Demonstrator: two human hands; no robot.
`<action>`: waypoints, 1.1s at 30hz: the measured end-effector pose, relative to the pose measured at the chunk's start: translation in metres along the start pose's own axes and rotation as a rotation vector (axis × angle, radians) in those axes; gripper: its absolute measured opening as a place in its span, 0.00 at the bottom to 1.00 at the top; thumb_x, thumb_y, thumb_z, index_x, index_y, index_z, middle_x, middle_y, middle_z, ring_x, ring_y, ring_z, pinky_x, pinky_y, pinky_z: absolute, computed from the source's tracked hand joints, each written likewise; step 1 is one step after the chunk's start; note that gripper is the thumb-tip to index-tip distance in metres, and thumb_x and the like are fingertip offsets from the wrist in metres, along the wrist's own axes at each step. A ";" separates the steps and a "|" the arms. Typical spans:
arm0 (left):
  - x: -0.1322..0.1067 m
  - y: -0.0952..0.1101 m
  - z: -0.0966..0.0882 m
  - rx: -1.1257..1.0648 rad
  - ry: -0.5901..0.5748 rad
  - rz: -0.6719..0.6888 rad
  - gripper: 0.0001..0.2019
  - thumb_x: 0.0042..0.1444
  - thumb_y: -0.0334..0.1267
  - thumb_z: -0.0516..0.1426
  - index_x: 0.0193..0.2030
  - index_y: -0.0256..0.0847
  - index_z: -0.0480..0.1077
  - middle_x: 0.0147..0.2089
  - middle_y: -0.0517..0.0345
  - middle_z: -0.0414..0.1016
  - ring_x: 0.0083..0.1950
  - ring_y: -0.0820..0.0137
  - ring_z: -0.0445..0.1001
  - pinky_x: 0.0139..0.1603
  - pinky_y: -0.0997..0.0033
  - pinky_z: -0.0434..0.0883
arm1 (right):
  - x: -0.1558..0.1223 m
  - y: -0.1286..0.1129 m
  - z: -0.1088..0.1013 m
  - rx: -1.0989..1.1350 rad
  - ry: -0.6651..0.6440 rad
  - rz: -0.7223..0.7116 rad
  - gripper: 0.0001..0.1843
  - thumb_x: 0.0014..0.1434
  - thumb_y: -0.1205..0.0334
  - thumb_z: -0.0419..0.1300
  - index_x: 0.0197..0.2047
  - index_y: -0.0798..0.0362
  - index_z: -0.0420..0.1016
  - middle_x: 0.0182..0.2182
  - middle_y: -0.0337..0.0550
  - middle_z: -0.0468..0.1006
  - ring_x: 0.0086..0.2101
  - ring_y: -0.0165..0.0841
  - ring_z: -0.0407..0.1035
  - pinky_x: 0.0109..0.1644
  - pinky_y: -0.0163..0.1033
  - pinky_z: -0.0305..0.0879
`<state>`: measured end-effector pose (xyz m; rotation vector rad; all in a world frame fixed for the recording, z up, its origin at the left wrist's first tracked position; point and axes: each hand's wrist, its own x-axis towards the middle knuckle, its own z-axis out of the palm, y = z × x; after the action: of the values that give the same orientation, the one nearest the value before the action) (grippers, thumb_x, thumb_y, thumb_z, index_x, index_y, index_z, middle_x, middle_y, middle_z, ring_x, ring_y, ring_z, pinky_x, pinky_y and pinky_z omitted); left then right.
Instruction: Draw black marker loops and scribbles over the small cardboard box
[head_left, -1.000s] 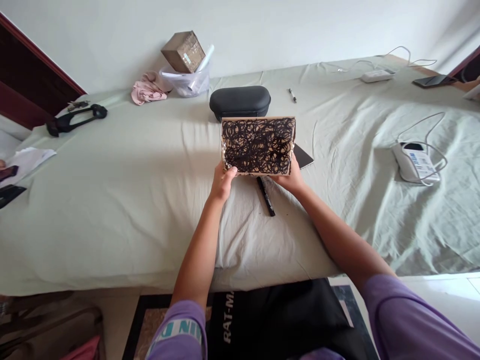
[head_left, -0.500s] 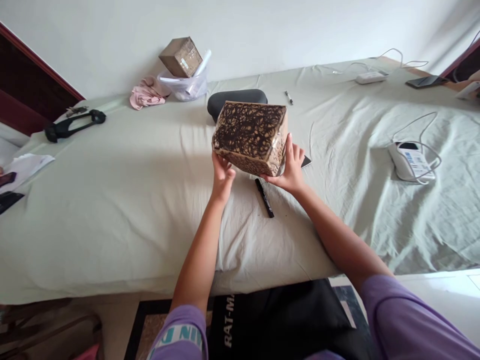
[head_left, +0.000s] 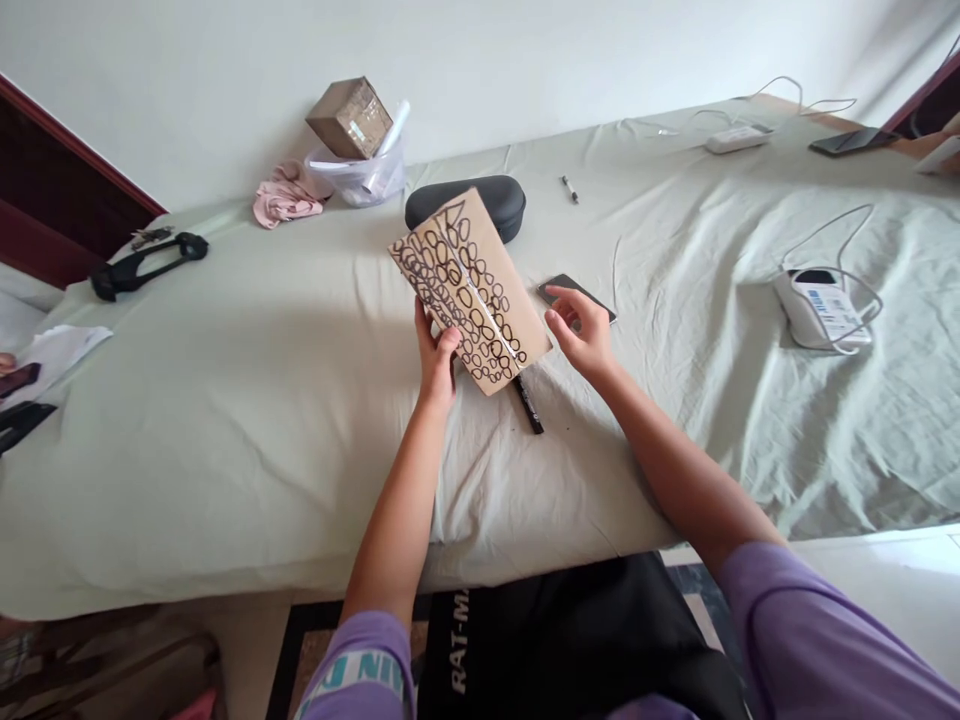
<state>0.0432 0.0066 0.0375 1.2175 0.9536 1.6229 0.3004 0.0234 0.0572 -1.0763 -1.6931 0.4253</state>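
Observation:
My left hand (head_left: 436, 352) grips the left edge of a cardboard box (head_left: 469, 285) covered in black marker loops, held tilted above the bed. A taped seam runs down the face turned toward me. My right hand (head_left: 579, 328) is off the box, just to its right, with fingers spread and nothing in it. A black marker (head_left: 528, 403) lies on the sheet under the box's lower corner. A dark phone (head_left: 574, 292) lies on the sheet beside my right hand.
A pale green sheet (head_left: 225, 400) covers the bed. A black case (head_left: 501, 196) sits behind the box. At the back stand a plastic tub with a small brown box (head_left: 349, 117) and pink cloth (head_left: 281, 197). A white device with cable (head_left: 817, 308) lies at right.
The box has been turned over, from its scribbled dark face to a face with loops and a taped seam. My right hand has let go of it and drawn away to the right.

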 end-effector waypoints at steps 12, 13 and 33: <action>0.001 0.009 0.001 -0.197 0.053 -0.004 0.54 0.48 0.73 0.73 0.79 0.59 0.64 0.83 0.49 0.67 0.85 0.46 0.64 0.85 0.43 0.66 | -0.019 -0.050 0.033 -0.648 -0.739 0.312 0.16 0.74 0.52 0.64 0.53 0.55 0.84 0.55 0.60 0.88 0.51 0.50 0.82 0.44 0.43 0.65; 0.001 0.008 0.000 -0.188 0.042 -0.004 0.55 0.48 0.73 0.73 0.80 0.59 0.64 0.83 0.50 0.66 0.86 0.46 0.63 0.85 0.43 0.66 | -0.018 -0.052 0.033 -0.658 -0.719 0.327 0.15 0.76 0.57 0.60 0.57 0.55 0.83 0.57 0.61 0.87 0.53 0.51 0.82 0.45 0.43 0.66; -0.012 -0.005 0.018 0.164 -0.126 0.065 0.69 0.44 0.81 0.71 0.87 0.65 0.46 0.90 0.49 0.47 0.84 0.36 0.61 0.83 0.31 0.65 | 0.013 -0.047 -0.009 -0.556 -0.474 0.578 0.23 0.80 0.58 0.48 0.67 0.51 0.78 0.57 0.63 0.87 0.51 0.54 0.81 0.46 0.47 0.66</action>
<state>0.0635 -0.0015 0.0331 1.4585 0.9913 1.5209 0.2860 0.0066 0.1016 -2.0193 -1.9491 0.6277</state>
